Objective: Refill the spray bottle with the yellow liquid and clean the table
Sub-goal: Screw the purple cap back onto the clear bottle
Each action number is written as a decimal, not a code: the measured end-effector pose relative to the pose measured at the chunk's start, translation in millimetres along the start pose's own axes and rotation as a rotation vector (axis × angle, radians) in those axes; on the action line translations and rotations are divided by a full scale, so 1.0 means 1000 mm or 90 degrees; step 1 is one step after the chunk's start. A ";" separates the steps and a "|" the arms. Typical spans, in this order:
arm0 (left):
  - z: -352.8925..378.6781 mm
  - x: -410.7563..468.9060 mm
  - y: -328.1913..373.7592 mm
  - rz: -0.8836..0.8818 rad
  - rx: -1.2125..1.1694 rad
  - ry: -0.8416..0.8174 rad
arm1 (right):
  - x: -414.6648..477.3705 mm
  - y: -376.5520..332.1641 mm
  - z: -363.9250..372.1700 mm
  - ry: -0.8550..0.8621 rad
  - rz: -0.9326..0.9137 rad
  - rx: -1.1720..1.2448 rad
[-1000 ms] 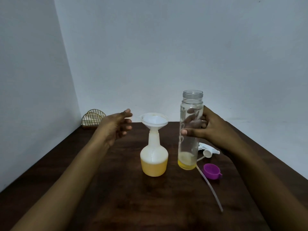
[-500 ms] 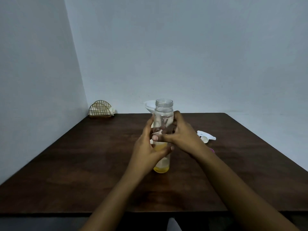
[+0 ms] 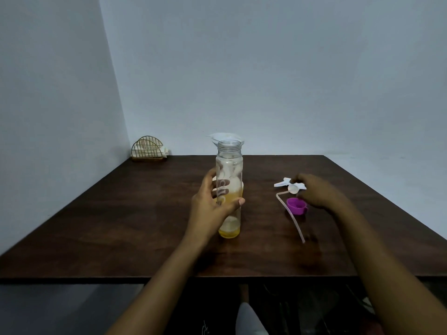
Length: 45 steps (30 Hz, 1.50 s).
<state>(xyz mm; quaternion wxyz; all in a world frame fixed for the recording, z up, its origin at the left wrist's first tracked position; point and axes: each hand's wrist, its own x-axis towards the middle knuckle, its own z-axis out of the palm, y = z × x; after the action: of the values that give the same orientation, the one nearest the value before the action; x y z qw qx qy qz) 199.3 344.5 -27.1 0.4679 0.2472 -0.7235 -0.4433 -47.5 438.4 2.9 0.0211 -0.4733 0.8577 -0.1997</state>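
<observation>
Clear bottle upright on bench, uncapped, thin layer of yellow liquid at bottom, left hand gripping its middle. Directly behind it: spray bottle, mostly hidden, white funnel in neck. To its right: white spray head, dip tube trailing toward near edge, right hand fingers curled on head; purple cap just beside tube, open side up.

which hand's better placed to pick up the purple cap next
Right, probably. The right hand sits just beside the cap, close to the spray head. The left hand grips the upright bottle, so it is occupied and farther from the cap.
</observation>
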 end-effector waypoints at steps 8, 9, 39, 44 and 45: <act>-0.001 0.000 -0.006 0.019 0.008 -0.002 | 0.002 0.010 0.022 -0.143 0.028 -0.062; -0.001 0.000 -0.006 0.020 0.006 -0.004 | 0.001 0.010 0.022 -0.120 0.028 -0.058; -0.004 0.005 -0.008 -0.007 -0.016 -0.022 | -0.007 -0.139 -0.087 -0.107 -0.354 0.428; -0.005 0.004 -0.006 -0.001 -0.021 -0.024 | -0.006 -0.141 -0.096 -0.186 -0.385 0.349; -0.005 0.004 -0.005 -0.005 -0.022 -0.025 | -0.006 -0.142 -0.097 -0.200 -0.392 0.330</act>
<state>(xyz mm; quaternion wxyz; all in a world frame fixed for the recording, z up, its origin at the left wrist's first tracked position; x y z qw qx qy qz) 201.5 337.4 -29.1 0.4558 0.2332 -0.7241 -0.4622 48.0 408.2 142.9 0.2086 -0.7110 0.5843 -0.3310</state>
